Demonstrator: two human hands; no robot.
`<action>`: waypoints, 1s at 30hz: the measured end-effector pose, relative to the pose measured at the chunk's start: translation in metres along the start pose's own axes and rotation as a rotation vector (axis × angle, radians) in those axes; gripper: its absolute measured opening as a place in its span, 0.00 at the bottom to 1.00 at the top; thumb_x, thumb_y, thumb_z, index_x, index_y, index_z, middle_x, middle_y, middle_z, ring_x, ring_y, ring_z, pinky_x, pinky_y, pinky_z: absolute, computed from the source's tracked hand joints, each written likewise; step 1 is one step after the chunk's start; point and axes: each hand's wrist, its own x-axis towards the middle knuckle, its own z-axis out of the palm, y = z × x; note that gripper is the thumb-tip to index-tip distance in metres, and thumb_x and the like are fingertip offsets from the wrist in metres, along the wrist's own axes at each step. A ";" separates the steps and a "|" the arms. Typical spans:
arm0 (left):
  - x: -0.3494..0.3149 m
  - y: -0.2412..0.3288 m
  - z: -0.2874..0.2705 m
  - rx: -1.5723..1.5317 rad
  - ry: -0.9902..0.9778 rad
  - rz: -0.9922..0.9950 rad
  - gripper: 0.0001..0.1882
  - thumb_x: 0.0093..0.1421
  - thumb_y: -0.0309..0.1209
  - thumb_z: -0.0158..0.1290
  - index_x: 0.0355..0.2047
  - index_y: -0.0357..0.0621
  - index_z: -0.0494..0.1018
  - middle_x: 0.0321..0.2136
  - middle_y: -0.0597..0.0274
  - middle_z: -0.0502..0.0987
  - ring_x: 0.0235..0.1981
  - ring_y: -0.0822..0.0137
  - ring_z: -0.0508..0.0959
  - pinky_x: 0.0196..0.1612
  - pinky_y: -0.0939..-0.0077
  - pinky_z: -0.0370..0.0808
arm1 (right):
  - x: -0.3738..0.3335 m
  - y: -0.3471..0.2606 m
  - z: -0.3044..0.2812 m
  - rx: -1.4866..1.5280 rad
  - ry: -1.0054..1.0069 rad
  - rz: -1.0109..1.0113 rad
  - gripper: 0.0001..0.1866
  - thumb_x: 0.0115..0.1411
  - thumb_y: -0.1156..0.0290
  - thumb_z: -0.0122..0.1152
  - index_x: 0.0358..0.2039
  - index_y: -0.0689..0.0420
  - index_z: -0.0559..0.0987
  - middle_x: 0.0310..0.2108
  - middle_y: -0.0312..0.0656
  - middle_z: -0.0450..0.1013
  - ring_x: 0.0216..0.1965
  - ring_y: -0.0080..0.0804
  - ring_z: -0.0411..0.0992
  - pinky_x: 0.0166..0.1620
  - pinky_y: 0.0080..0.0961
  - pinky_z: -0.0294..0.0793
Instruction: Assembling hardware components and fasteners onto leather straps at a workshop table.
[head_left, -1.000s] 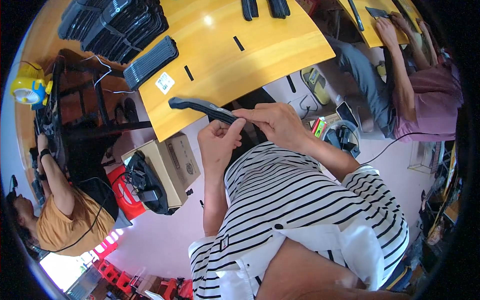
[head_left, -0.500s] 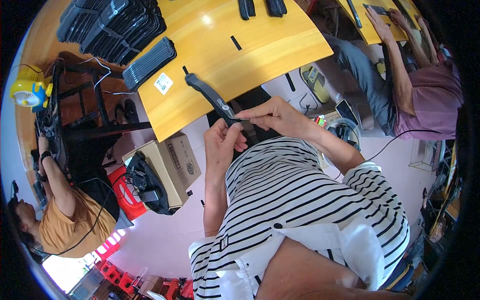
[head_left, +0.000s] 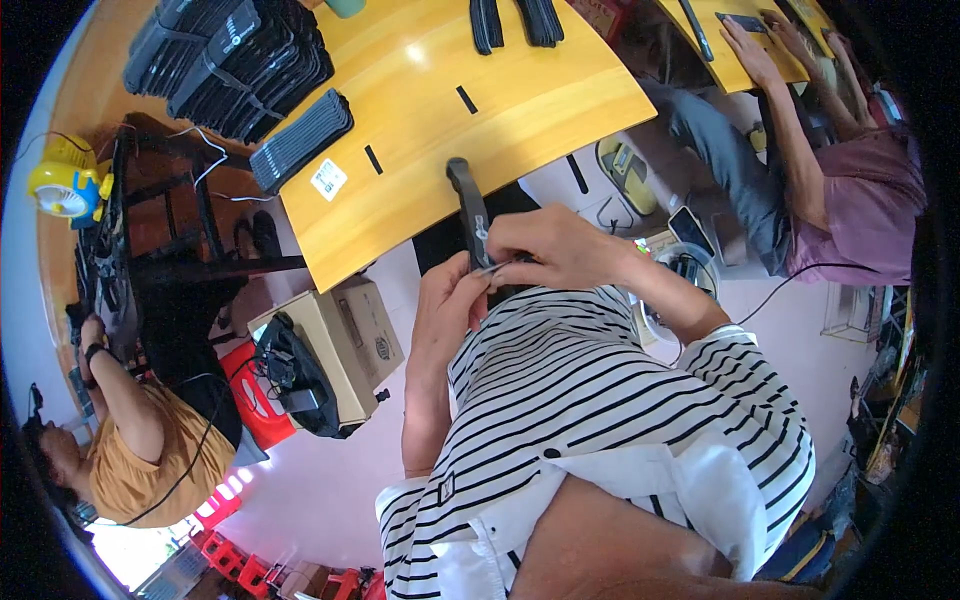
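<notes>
A dark grey-black strap [head_left: 470,200] with a pale printed mark hangs off the table's near edge. Its far end rests on the yellow table [head_left: 400,215]. My left hand [head_left: 447,298] pinches its near end between thumb and fingers, close to my shirt. Over the strap from the right comes my right hand [head_left: 560,248], fingers closed on a thin silver tool [head_left: 487,270]. Only a sliver of that tool shows, so its exact kind is hidden. Both hands meet fingertip to fingertip at the strap's end.
Tall stacks of black straps [head_left: 235,70] and a flat bundle [head_left: 302,140] occupy the table's left. Two more bundles [head_left: 540,22] lie at its far edge. A cardboard box [head_left: 345,340] stands on the floor at left. Co-workers [head_left: 150,440] sit left and right [head_left: 850,200].
The strap has swung right and points more straight away from me. Both my hands have shifted slightly nearer my body and closer together; the right now covers more of the strap.
</notes>
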 end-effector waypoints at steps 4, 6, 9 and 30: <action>-0.001 0.003 -0.003 0.021 -0.157 -0.052 0.12 0.57 0.35 0.46 0.22 0.40 0.67 0.11 0.70 0.64 0.11 0.81 0.64 0.14 0.88 0.59 | 0.002 -0.004 -0.010 -0.060 -0.164 -0.077 0.11 0.53 0.65 0.55 0.24 0.58 0.68 0.19 0.46 0.67 0.25 0.47 0.68 0.26 0.37 0.63; -0.002 0.004 -0.004 0.042 -0.200 -0.086 0.12 0.57 0.35 0.46 0.22 0.40 0.67 0.11 0.70 0.64 0.11 0.81 0.64 0.14 0.89 0.58 | 0.004 -0.004 -0.015 -0.044 -0.254 -0.107 0.11 0.53 0.66 0.54 0.22 0.60 0.68 0.18 0.46 0.67 0.24 0.48 0.67 0.25 0.36 0.64; -0.002 0.004 0.003 -0.032 -0.193 -0.017 0.11 0.57 0.33 0.45 0.21 0.40 0.67 0.10 0.71 0.64 0.11 0.81 0.63 0.13 0.89 0.58 | 0.003 -0.005 -0.011 0.168 -0.192 -0.057 0.09 0.53 0.69 0.52 0.20 0.61 0.67 0.13 0.42 0.63 0.16 0.37 0.66 0.21 0.31 0.61; 0.031 -0.030 0.017 -0.394 -0.283 -0.064 0.12 0.58 0.35 0.47 0.38 0.41 0.64 0.19 0.67 0.67 0.17 0.78 0.67 0.17 0.87 0.62 | -0.002 0.030 0.022 0.074 0.236 0.154 0.06 0.48 0.77 0.47 0.17 0.64 0.68 0.10 0.38 0.62 0.11 0.19 0.61 0.15 0.18 0.58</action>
